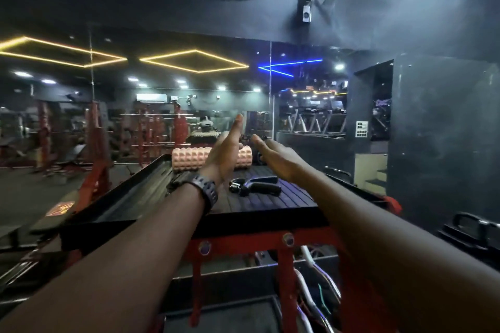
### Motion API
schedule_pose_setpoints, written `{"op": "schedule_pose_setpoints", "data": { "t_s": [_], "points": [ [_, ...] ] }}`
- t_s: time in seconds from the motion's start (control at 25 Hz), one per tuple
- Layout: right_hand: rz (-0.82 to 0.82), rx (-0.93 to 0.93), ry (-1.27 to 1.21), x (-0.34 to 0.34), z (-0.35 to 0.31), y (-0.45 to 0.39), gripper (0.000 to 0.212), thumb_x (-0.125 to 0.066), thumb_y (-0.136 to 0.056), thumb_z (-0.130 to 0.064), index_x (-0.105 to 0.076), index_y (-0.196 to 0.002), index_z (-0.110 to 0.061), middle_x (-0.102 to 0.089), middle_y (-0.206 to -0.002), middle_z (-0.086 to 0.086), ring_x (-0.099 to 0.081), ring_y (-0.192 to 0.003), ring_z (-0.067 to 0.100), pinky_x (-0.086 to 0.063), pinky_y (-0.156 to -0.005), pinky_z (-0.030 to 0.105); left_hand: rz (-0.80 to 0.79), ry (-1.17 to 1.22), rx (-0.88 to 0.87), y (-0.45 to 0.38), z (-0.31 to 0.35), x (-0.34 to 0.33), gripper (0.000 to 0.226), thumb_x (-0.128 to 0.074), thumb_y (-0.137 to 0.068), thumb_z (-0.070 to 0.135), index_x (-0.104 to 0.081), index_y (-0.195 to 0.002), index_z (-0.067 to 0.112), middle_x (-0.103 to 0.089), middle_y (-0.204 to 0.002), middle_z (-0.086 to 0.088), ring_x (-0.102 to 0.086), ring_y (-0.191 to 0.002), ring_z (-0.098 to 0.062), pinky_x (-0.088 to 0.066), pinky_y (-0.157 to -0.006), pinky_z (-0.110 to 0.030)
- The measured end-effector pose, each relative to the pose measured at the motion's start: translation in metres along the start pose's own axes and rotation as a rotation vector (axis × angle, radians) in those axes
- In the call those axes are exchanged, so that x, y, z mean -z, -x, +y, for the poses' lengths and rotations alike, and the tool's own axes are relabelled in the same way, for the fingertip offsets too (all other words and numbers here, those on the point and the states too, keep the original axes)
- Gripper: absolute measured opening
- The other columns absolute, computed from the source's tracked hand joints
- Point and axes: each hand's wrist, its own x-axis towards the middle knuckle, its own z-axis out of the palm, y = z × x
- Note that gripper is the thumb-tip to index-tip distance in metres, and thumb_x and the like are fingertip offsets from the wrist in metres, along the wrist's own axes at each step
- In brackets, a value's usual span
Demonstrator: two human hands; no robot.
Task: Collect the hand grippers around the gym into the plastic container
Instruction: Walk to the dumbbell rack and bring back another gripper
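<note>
**Black gripper on the platform, both hands empty**

Black ribbed platform (270, 197) on a red frame (243, 243), and both arms are stretched out over it. Left hand (226, 155) is flat and turned on edge, fingers straight and together, holding nothing; there's a dark watch (201, 188) on that wrist. Right hand (276, 157) is palm down with the fingers spread out forward, also holding nothing.

Hand gripper (255, 186) lies on the platform just below and between the two hands, closer to the right palm, not touched by either. It's black, with a metal coil at its left end and the two handles pointing right.

Past the left hand's fingers sits a peach foam roller (189, 158), lying across the far end of the platform. Something small and dark sits just beyond the right fingertips, too blurry to tell what it is. Can't see the plastic container anywhere. Behind it all is a mirror wall with red racks and yellow ceiling lights.
</note>
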Motion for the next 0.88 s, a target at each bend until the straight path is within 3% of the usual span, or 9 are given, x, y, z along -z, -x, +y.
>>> {"op": "schedule_pose_setpoints", "data": {
  "t_s": [0.12,0.24,0.32,0.4,0.48,0.56,0.64,0.72,0.88],
  "points": [
    [-0.098,0.04,0.221,-0.016,0.025,-0.041,0.065,-0.028,-0.097,-0.066,-0.055,-0.117,-0.01,-0.061,-0.129,0.021,-0.055,-0.12,0.036,-0.039,-0.089,0.038,-0.041,-0.109,0.034,-0.025,-0.008,-0.015,0.079,-0.023,-0.09,0.077,-0.041,-0.149,0.027,-0.045,-0.152,-0.011,-0.046,-0.136,-0.03,-0.034,-0.115,-0.05],
    [-0.312,0.084,0.473,-0.029,0.04,-0.065,0.063,-0.044,-0.097,-0.058,-0.047,-0.138,-0.01,-0.05,-0.146,0.018,-0.049,-0.132,0.034,-0.04,-0.1,0.035,-0.04,-0.204,0.124,-0.039,-0.019,-0.017,0.077,-0.021,-0.096,0.069,-0.039,-0.149,0.017,-0.041,-0.155,-0.014,-0.043,-0.139,-0.031,-0.031,-0.116,-0.049],
    [-0.438,0.065,0.553,-0.031,0.045,-0.08,0.077,-0.059,-0.088,-0.059,-0.039,-0.148,-0.016,-0.043,-0.153,0.013,-0.045,-0.137,0.031,-0.038,-0.105,0.035,-0.028,-0.235,0.141,-0.042,-0.023,-0.011,0.075,-0.017,-0.097,0.068,-0.04,-0.148,0.018,-0.041,-0.155,-0.015,-0.042,-0.139,-0.03,-0.029,-0.117,-0.053],
    [-0.605,-0.013,0.533,-0.036,0.045,-0.092,0.094,-0.068,-0.072,-0.068,-0.04,-0.147,-0.019,-0.044,-0.153,0.009,-0.047,-0.136,0.028,-0.039,-0.112,0.042,-0.014,-0.218,0.11,-0.042,-0.022,-0.002,0.061,-0.015,-0.099,0.064,-0.045,-0.142,0.032,-0.042,-0.155,-0.014,-0.043,-0.138,-0.03,-0.029,-0.116,-0.054],
    [-0.724,-0.008,0.527,-0.046,0.048,-0.098,0.102,-0.076,-0.053,-0.074,-0.053,-0.137,-0.02,-0.056,-0.142,0.007,-0.058,-0.126,0.028,-0.045,-0.108,0.047,-0.027,-0.203,0.052,-0.038,-0.019,0.004,0.038,-0.012,-0.102,0.058,-0.047,-0.115,0.052,-0.039,-0.157,-0.01,-0.04,-0.141,-0.03,-0.027,-0.118,-0.055],
    [-0.72,0.043,0.58,-0.044,0.047,-0.097,0.095,-0.075,-0.064,-0.068,-0.049,-0.142,-0.02,-0.052,-0.146,0.003,-0.055,-0.129,0.026,-0.043,-0.11,0.043,-0.029,-0.217,0.046,-0.034,-0.019,0.009,0.038,-0.01,-0.103,0.056,-0.047,-0.096,0.048,-0.039,-0.157,-0.01,-0.039,-0.141,-0.031,-0.027,-0.117,-0.054],
    [-0.61,0.05,0.648,-0.041,0.055,-0.099,0.094,-0.069,-0.072,-0.07,-0.046,-0.144,-0.015,-0.049,-0.146,0.002,-0.05,-0.132,0.025,-0.041,-0.111,0.041,0.013,-0.21,0.058,-0.035,-0.027,0.016,0.047,-0.011,-0.102,0.058,-0.053,-0.113,0.041,-0.04,-0.156,-0.011,-0.043,-0.136,-0.031,-0.029,-0.117,-0.053],
    [-0.553,0.043,0.685,-0.037,0.061,-0.098,0.079,-0.067,-0.071,-0.073,-0.062,-0.121,-0.012,-0.062,-0.121,0.001,-0.06,-0.112,0.024,-0.047,-0.1,0.037,0.068,-0.203,0.066,-0.038,-0.028,0.025,0.065,-0.011,-0.101,0.061,-0.042,-0.144,0.023,-0.04,-0.155,-0.014,-0.048,-0.127,-0.028,-0.032,-0.115,-0.051],
    [-0.442,0.136,0.414,-0.039,0.038,-0.09,0.046,-0.06,-0.089,-0.053,-0.07,-0.1,-0.01,-0.065,-0.09,0.003,-0.062,-0.085,0.022,-0.048,-0.078,0.033,0.174,-0.238,0.047,-0.03,-0.022,0.049,0.075,-0.013,-0.099,0.063,-0.034,-0.152,0.013,-0.045,-0.149,-0.016,-0.053,-0.118,-0.026,-0.045,-0.102,-0.042]
  ]
}}
